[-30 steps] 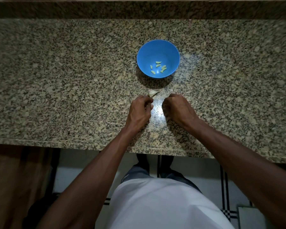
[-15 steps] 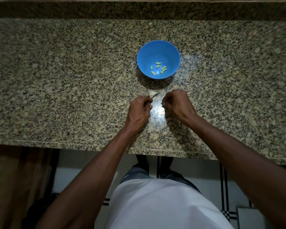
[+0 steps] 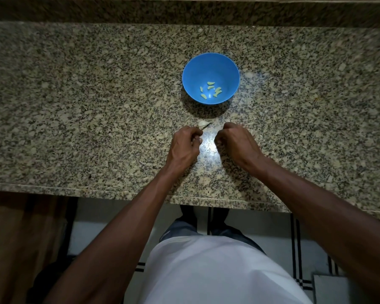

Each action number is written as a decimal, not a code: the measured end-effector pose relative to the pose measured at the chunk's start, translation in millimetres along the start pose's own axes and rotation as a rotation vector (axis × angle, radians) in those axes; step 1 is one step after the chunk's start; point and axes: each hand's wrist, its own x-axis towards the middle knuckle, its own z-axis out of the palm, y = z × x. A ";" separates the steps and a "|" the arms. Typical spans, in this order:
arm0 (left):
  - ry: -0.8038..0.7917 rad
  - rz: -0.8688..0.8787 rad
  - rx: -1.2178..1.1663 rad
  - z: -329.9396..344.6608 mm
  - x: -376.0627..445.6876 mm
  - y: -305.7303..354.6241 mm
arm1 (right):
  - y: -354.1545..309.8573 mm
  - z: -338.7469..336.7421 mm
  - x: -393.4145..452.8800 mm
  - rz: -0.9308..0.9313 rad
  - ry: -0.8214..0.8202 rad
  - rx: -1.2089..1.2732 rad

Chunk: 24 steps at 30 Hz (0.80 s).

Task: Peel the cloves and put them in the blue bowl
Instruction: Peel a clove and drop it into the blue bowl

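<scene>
Head view, only one camera. No readable text, brand or label on anything in frame.

Countertop [image 3: 75, 106]: polished speckled granite, beige/black/grey flecks, rounded front edge running across mid-frame, with a bright glare spot between the two hands. A darker raised strip of the same stone sits along the top of the frame.

Blue bowl [image 3: 228, 69]: round, smooth, looks like plastic, upright, centre of frame slightly right, casting a shadow toward the lower edge. Peeled cloves [image 3: 211, 89] lie in its bottom, about six small pale yellow-green curved pieces, loosely clustered.

Garlic piece [image 3: 203, 123]: papery off-white lump on the granite just below the bowl's shadow, with a thin dark stem-like sliver poking out to the right. It sits just beside the left hand's fingertips (contact too small to tell).

Left hand [image 3: 184, 145]: centre frame, knuckles up, fingers curled in tight with the tips pinched together near the garlic piece. What the pinch holds, if anything, is hidden.

Right hand [image 3: 235, 142]: just right of it, apart from the left by the glare patch, fingers clenched under the palm. Cannot tell whether anything is inside.

Lower frame: white shirt [image 3: 217, 270], matte fabric, and white floor tiles [image 3: 272, 227] with black line borders.
</scene>
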 end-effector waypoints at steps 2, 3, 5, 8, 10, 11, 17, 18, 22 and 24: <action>-0.005 -0.002 0.003 -0.7 0.3 0.3 | -0.6 0.5 0.3 -0.003 -0.008 -0.013; -0.006 -0.005 0.001 -0.7 0.7 0.3 | -0.5 0.6 0.7 -0.006 -0.010 -0.019; -0.010 -0.011 0.001 -0.3 1.1 0.6 | -0.2 1.0 1.0 -0.023 -0.011 -0.037; -0.013 -0.015 -0.003 -0.3 0.6 1.0 | -0.2 4.1 -2.1 -0.045 -0.025 -0.062; -0.011 -0.016 -0.003 0.0 0.5 -0.2 | -0.7 5.7 -4.1 -0.047 -0.033 -0.060; -0.013 -0.014 -0.001 0.4 0.5 -0.6 | -0.3 6.2 -4.5 -0.043 -0.036 -0.057; -0.003 -0.010 -0.008 0.1 0.0 1.0 | 0.0 8.9 -5.1 -0.049 -0.023 -0.090; 0.000 -0.008 -0.009 0.0 -0.3 1.7 | -0.5 9.9 -4.6 -0.050 -0.020 -0.094; 0.000 -0.016 -0.008 0.1 -0.6 3.4 | -1.1 12.5 0.1 -0.069 -0.024 -0.112; -0.005 -0.023 -0.017 0.5 -0.3 3.3 | -1.1 14.2 1.7 -0.087 -0.031 -0.131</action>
